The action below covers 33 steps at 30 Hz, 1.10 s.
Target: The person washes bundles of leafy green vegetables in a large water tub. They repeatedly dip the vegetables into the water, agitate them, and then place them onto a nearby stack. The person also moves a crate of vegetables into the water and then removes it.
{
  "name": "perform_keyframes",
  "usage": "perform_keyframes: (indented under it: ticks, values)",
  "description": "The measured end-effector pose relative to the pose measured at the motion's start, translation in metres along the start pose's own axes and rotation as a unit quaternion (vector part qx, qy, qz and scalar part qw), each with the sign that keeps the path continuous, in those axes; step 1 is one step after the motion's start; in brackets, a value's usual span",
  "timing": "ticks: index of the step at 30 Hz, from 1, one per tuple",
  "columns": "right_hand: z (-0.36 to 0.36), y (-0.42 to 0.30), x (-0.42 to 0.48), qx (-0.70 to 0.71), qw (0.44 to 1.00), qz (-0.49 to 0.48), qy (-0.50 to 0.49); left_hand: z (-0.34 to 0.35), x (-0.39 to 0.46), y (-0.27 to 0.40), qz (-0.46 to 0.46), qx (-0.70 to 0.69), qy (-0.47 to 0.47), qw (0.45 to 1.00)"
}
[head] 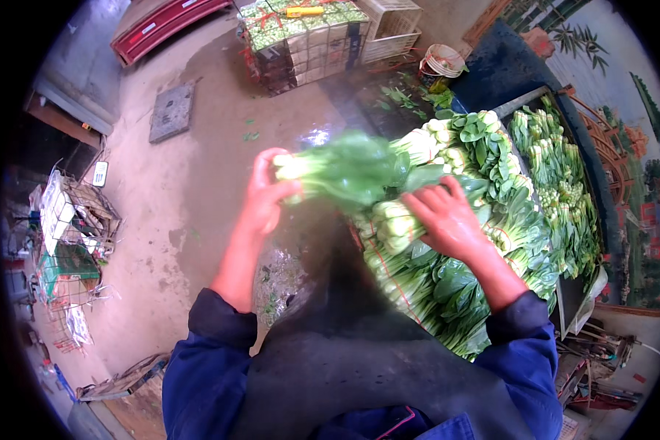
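Note:
My left hand [265, 190] grips the pale stem end of a green bok choy bunch [352, 168]. Its leaves point right and are blurred. My right hand [443, 220] is closed around another bok choy bunch [397, 224], whose white stem ends face left; its fingers partly hide the leaves. Beneath and beside this hand is a heap of tied bok choy bunches [462, 286], many bound with red ties. A red cord [391, 269] runs along the heap's near left side.
A wire crate of greens [308, 44] with a yellow tool [304, 11] on top stands beyond, beside white plastic crates [390, 33] and a bucket [443, 60]. More bunches [555, 187] lie along the right wall. Wire baskets [74, 247] stand left on wet concrete floor [209, 126].

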State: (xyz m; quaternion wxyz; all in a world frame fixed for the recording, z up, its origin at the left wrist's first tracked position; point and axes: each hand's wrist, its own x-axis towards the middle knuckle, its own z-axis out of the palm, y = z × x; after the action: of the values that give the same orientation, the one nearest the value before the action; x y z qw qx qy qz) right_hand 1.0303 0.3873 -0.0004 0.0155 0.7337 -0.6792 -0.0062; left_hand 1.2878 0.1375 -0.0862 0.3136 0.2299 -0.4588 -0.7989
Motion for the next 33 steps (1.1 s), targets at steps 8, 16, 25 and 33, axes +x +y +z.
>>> perform_keyframes:
  ticks: [8,16,25,33]
  values:
    - [0.100,-0.019,-0.010,0.150,0.987,0.061,-0.021,0.021,0.007,-0.017,0.033,-0.149,0.094,0.984]
    - [-0.034,-0.030,0.033,0.054,0.988,-0.008,0.147,0.085,0.019,-0.048,0.014,-0.137,0.046,0.989]
    - [-0.005,0.024,0.099,0.061,0.998,-0.016,-0.006,0.110,0.022,-0.074,0.050,0.025,-0.029,0.998]
    - [0.086,0.026,0.086,0.152,0.987,-0.054,-0.027,0.043,0.001,-0.159,0.053,0.162,0.026,0.985]
